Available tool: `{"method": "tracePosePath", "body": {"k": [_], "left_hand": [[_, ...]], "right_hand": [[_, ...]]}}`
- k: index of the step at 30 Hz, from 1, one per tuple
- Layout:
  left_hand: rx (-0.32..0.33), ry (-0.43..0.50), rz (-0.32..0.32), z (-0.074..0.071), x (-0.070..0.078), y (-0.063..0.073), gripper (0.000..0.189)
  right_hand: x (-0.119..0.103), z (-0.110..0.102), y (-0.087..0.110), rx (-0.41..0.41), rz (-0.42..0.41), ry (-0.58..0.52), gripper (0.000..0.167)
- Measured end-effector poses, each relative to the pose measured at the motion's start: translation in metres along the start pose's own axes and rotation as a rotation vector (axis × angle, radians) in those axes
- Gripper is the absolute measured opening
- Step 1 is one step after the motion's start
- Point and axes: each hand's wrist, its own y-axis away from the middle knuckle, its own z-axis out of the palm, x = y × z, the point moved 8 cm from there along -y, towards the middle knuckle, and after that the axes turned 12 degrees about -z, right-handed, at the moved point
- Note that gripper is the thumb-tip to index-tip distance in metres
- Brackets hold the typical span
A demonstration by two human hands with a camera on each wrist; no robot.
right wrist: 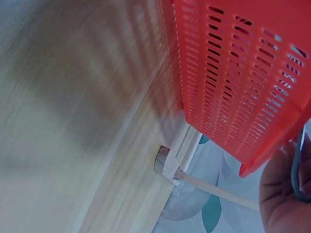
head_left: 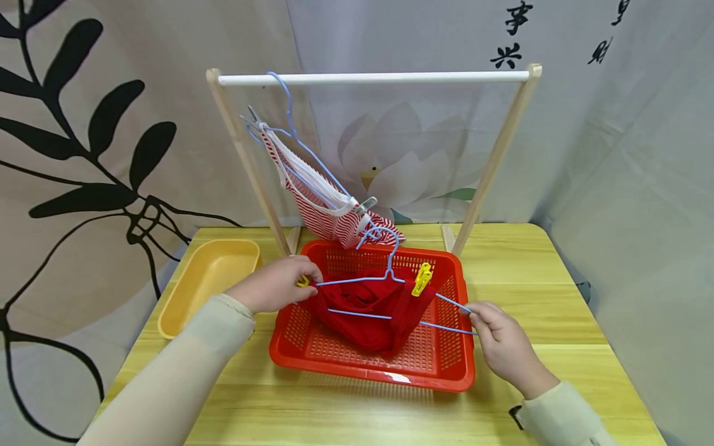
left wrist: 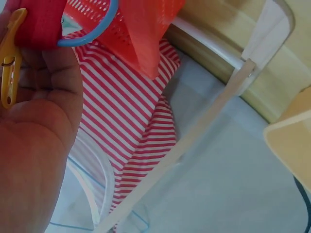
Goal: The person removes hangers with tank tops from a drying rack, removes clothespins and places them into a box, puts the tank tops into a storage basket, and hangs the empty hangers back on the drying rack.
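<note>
A blue hanger (head_left: 357, 314) with a dark red garment (head_left: 365, 310) on it lies over a red basket (head_left: 372, 370). At its left end my left hand (head_left: 281, 285) pinches a yellow clothespin (left wrist: 10, 58) where the garment meets the hanger; the fingertips are partly hidden behind the cloth in the left wrist view. Another yellow clothespin (head_left: 422, 280) clips the garment near the hanger's right side. Past the basket's right rim, my right hand (head_left: 504, 344) grips the bare right end of the hanger between thumb and fingers.
Behind the basket stands a wooden rack with a white bar (head_left: 374, 78). From it hangs another blue hanger with a red-and-white striped garment (head_left: 329, 210), held by metallic-looking clips. A yellow tray (head_left: 209, 279) sits left of the basket on the wooden table (head_left: 535, 285).
</note>
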Motion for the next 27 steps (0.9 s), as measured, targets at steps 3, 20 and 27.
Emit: {"method": "tracePosePath", "body": {"k": [3, 20, 27], "left_hand": [[-0.006, 0.032, -0.036, 0.001, -0.005, 0.001, 0.012], [-0.123, 0.343, -0.125, 0.015, -0.032, 0.009, 0.039], [-0.091, 0.452, -0.191, 0.022, -0.044, 0.013, 0.037]], "right_hand": [[0.001, 0.001, 0.001, 0.000, -0.001, 0.000, 0.023], [0.004, 0.003, 0.005, 0.073, 0.009, 0.015, 0.024], [0.008, 0.004, 0.006, 0.087, 0.019, 0.024, 0.024]]}}
